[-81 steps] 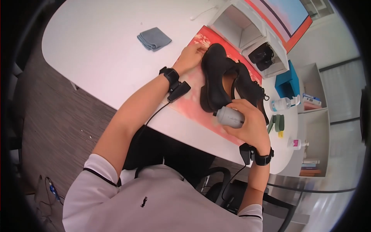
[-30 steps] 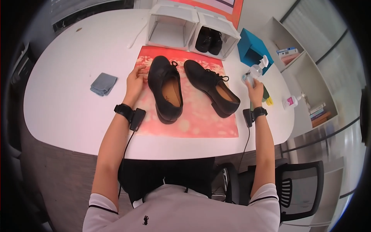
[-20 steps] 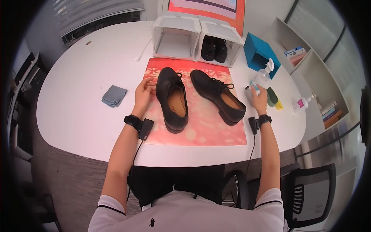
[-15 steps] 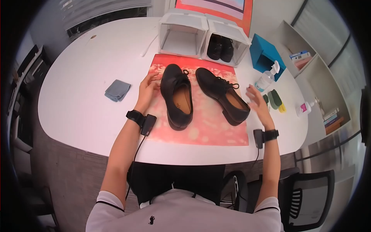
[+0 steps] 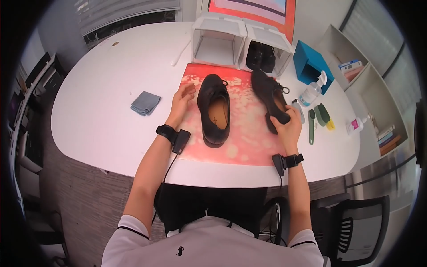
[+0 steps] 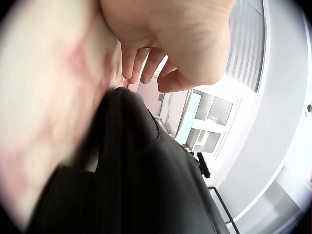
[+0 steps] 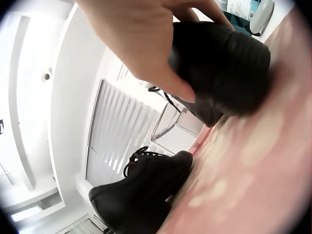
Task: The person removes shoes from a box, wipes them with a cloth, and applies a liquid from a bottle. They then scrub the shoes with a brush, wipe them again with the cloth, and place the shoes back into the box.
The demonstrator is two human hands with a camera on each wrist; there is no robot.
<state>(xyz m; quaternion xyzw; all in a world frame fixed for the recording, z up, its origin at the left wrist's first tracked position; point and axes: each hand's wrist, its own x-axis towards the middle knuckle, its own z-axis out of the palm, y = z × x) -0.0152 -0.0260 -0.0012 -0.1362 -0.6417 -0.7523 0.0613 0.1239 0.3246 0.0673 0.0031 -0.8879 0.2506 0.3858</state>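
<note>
My right hand [image 5: 290, 130] grips the heel end of the right black lace-up shoe [image 5: 265, 91], whose toe points toward the boxes. In the right wrist view, the thumb of that hand [image 7: 141, 44] lies along one side of the shoe's heel [image 7: 219, 68]. The left black shoe [image 5: 213, 111] stands on the red patterned mat [image 5: 240, 149], tan insole showing. My left hand [image 5: 181, 104] is just left of this shoe with relaxed fingers, holding nothing. From the left wrist, its fingers [image 6: 151, 66] hang beyond the shoe's dark side [image 6: 156, 170].
A folded grey cloth [image 5: 146, 103] lies at the left. Behind the mat stand an empty white box [image 5: 218, 59] and one holding black shoes [image 5: 261, 57]. At the right are a teal box [image 5: 313, 64], spray bottle [image 5: 310, 94], grey bottle [image 5: 298, 110], brushes [image 5: 322, 115] and pump bottle [image 5: 354, 126].
My right hand has let go of the grey bottle beside the mat and taken the right shoe's heel. That shoe has shifted right and away, apart from the left shoe. My left hand stays beside its shoe.
</note>
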